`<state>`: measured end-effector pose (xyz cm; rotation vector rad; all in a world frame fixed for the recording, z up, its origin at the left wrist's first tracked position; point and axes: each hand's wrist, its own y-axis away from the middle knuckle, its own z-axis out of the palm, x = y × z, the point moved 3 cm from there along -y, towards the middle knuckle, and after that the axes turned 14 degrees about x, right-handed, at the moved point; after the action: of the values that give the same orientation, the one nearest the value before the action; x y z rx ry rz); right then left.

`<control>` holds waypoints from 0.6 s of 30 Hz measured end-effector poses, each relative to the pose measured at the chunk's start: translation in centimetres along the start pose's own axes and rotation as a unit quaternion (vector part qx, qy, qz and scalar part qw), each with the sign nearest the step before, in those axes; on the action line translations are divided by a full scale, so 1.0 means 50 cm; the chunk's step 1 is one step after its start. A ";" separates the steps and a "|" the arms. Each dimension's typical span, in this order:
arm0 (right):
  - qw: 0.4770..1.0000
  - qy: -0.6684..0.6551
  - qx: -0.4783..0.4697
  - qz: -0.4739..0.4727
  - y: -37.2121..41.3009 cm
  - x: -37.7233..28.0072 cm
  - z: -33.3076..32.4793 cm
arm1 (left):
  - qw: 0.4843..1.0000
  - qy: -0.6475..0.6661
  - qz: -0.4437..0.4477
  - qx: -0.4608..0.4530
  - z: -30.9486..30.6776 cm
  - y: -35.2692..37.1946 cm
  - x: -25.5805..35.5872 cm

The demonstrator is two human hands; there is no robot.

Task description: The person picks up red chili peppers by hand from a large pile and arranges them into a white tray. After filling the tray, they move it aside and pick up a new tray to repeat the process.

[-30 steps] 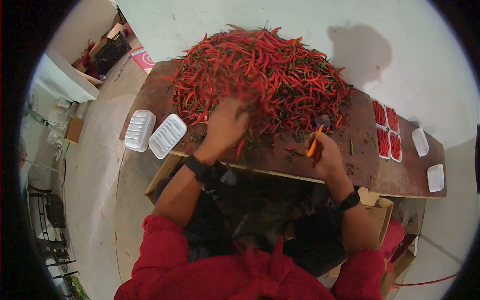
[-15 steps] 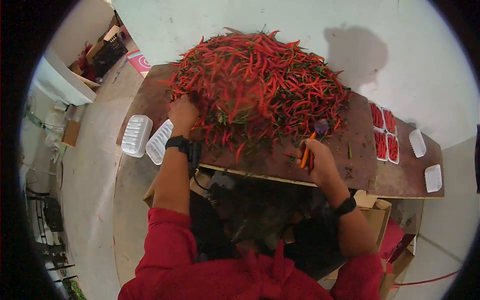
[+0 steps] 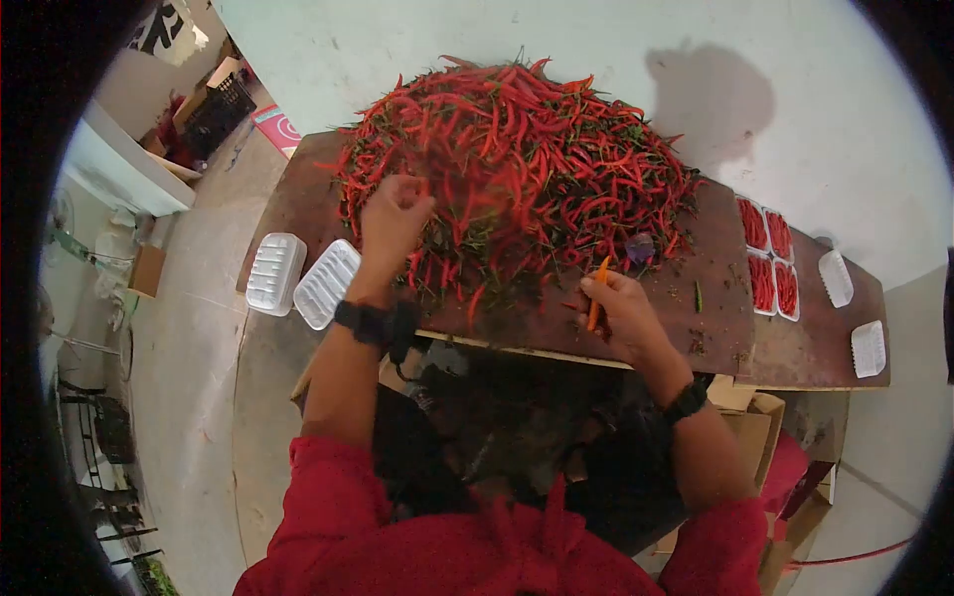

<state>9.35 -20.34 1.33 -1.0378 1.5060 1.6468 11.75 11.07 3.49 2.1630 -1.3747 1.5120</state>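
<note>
A large heap of red chili peppers (image 3: 556, 149) with green stems lies on the brown table. Over its left side is my left hand (image 3: 396, 221), thumb and fingertips pinched together. Red shows at those fingertips, but I cannot make out whether a chili is held or lies behind. My right hand (image 3: 628, 316), near the front edge of the table, is closed around an orange chili pepper (image 3: 598, 288) that points upward. A small purple object (image 3: 640, 246) rests against the heap just beyond this hand.
Two white plastic trays (image 3: 275, 273) sit at the table's left edge. To the right stand several trays filled with red chilies (image 3: 762, 283) and two more white trays (image 3: 836, 278). One green chili (image 3: 698, 296) lies on the brown tabletop (image 3: 720, 233). Cardboard boxes (image 3: 750, 437) are below.
My left hand has lifted from the heap's left edge and moved right, its fingers now pinched. My right hand keeps the orange chili pepper and has shifted slightly left.
</note>
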 end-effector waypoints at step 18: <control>0.995 0.012 0.012 -0.098 0.015 0.009 0.037 | 0.946 0.175 0.097 -0.254 0.079 0.261 0.143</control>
<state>8.27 -18.63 1.31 -1.1572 1.3894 1.4802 5.01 -2.75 2.92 1.4137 -1.6500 1.3241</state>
